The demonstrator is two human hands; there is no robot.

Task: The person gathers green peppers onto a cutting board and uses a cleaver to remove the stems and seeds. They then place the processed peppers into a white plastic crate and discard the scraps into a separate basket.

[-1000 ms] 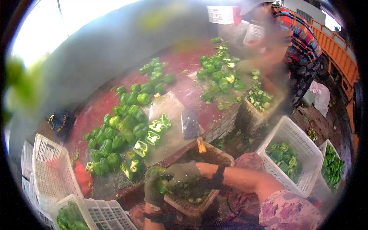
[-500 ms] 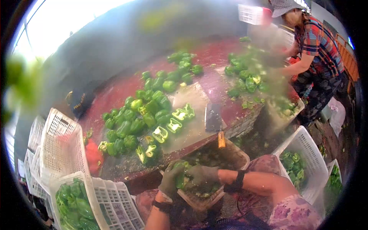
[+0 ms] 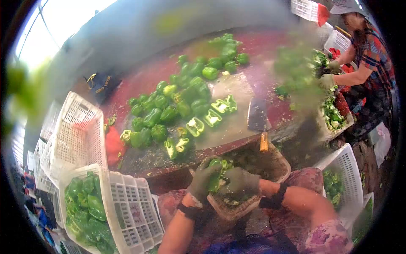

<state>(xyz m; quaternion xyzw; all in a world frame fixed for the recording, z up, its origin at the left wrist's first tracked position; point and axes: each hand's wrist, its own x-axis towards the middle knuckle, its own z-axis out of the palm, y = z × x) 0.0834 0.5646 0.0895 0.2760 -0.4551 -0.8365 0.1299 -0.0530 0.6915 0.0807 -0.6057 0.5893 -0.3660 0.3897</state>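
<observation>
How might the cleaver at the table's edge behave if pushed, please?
The cleaver would probably slide stiffly, its broad blade lying flat. Its handle overhangs the table, so pressing there might tip it.

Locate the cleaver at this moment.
In the head view, the cleaver lies right of centre on the table, right of the halved peppers, its wooden handle jutting past the edge toward the bin.
</observation>
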